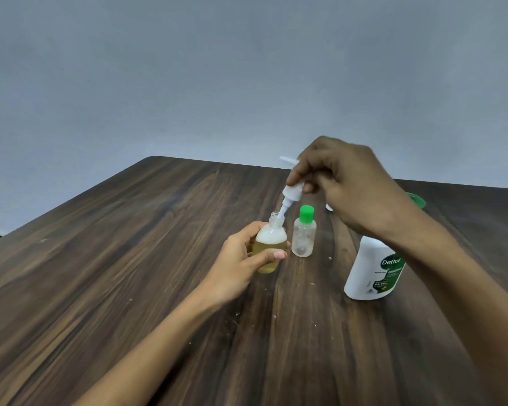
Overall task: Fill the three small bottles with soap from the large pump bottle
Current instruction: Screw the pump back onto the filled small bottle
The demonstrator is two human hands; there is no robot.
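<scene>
My left hand (241,259) grips a small uncapped bottle (270,244) that holds yellowish soap with white foam on top, lifted slightly and tilted. My right hand (343,183) pinches the white pump head (292,190), taken off the large bottle, with its lower tube poking into the small bottle's mouth. A second small bottle (304,234) with a green cap stands beside it, nearly empty. The large white and green soap bottle (373,271) stands to the right, its top hidden by my right forearm. Behind my right hand a bit of something white (329,207) shows.
A green cap (416,199) lies on the dark wooden table (129,273) behind my right wrist. Small crumbs or drops dot the tabletop near the bottles. The table's far edge meets a plain grey wall.
</scene>
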